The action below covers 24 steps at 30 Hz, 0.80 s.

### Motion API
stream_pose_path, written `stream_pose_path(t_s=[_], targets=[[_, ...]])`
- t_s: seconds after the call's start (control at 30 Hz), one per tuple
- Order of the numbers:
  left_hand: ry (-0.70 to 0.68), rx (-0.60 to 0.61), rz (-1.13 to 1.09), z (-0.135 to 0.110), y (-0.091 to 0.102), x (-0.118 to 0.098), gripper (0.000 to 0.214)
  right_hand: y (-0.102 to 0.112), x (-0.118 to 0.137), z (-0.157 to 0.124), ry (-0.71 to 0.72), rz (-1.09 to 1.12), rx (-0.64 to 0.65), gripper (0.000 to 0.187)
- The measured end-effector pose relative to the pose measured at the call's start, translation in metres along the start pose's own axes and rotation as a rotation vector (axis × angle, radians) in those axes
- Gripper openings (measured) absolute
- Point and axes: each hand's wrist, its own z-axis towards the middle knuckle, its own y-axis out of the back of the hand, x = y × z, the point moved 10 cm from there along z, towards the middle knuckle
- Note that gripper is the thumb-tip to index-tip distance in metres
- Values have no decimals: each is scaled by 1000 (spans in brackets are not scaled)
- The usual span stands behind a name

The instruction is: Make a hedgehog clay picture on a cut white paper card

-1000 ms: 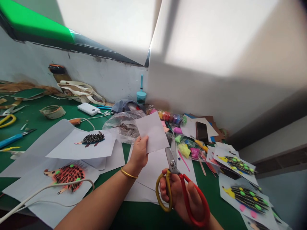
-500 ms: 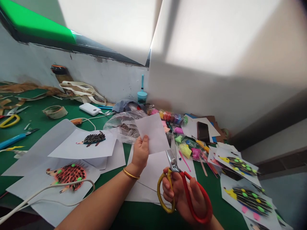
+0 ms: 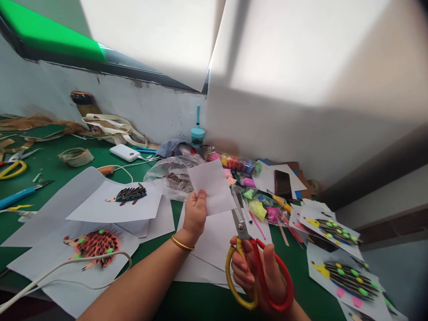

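Observation:
Between thumb and fingers, my left hand (image 3: pixel 195 213) pinches a small white piece of paper (image 3: pixel 211 185), held up above the table. My right hand (image 3: pixel 254 272) grips a pair of scissors (image 3: pixel 241 226) with one yellow and one red handle. Their blades point up and away from me, close to the paper's right edge, and look nearly closed. Whether they touch the paper I cannot tell. Beneath both hands lie white sheets (image 3: pixel 203 263) on the green table.
Hedgehog pictures lie left (image 3: pixel 130 194) and right (image 3: pixel 349 278). A white cable (image 3: pixel 76 259) loops over the lower left one. Bags of coloured clay (image 3: pixel 259 209), a plastic bag with seeds (image 3: pixel 174 178), a phone (image 3: pixel 282 184) and a craft knife (image 3: pixel 25 195) lie around.
The scissors' blades have come closer together and the yellow handle has swung right and down, toward the red one. My left hand and its paper stay almost still.

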Motion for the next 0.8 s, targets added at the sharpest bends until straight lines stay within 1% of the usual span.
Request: stream_pose_path(t_s=[0.17, 0.27, 0.4, 0.53, 0.67, 0.8], targets=[[5, -12, 4, 2, 3, 2, 43, 4, -2, 1, 4, -29, 9, 66], [36, -6, -22, 0, 4, 6, 41, 4, -3, 0, -4, -40, -14, 66], [74, 60, -2, -7, -3, 14, 39, 0, 0, -1, -26, -58, -32, 70], [95, 115, 28, -14, -11, 18, 40, -5, 6, 2, -17, -77, -32, 67], [100, 95, 17, -17, -11, 19, 44, -3, 10, 4, 15, -62, -63, 69], [111, 85, -3, -17, -11, 20, 39, 1, 10, 5, 41, -59, -76, 69]])
